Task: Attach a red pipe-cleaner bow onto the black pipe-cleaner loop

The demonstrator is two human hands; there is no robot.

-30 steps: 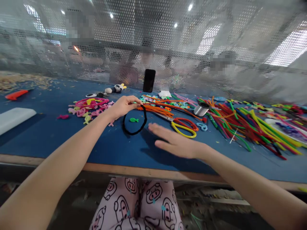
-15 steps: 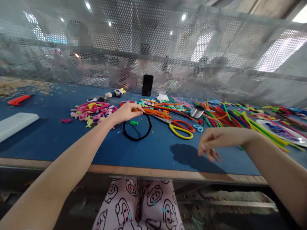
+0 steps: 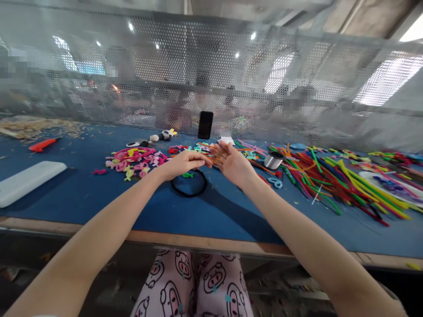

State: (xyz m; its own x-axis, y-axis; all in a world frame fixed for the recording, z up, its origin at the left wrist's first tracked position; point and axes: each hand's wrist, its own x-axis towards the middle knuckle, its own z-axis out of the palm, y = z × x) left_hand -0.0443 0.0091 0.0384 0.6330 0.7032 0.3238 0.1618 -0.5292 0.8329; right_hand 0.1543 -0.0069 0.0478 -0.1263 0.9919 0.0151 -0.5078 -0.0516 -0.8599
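Note:
My left hand [image 3: 181, 164] reaches over the blue table [image 3: 99, 198], fingertips pinched together at the top of a black pipe cleaner loop [image 3: 189, 190] that lies flat. A small green fish shape [image 3: 187, 175] sits inside the loop. Just to the right, my right hand [image 3: 231, 164] is raised with its fingers spread, holding nothing, its fingertips almost meeting my left hand's. Orange pipe cleaners [image 3: 214, 159] lie right behind both hands.
A big heap of coloured pipe cleaners [image 3: 333, 180] covers the right side, with a silver spool [image 3: 273, 160] beside it. Pink bent shapes [image 3: 135, 158] lie at the left, beyond them a white tray [image 3: 28, 181]. A black phone [image 3: 205, 124] leans on the perforated screen [image 3: 211, 79].
My right hand swung from the lower right up to my left hand and spread its fingers. My left hand has kept its pinch on the black loop, which now lies flatter.

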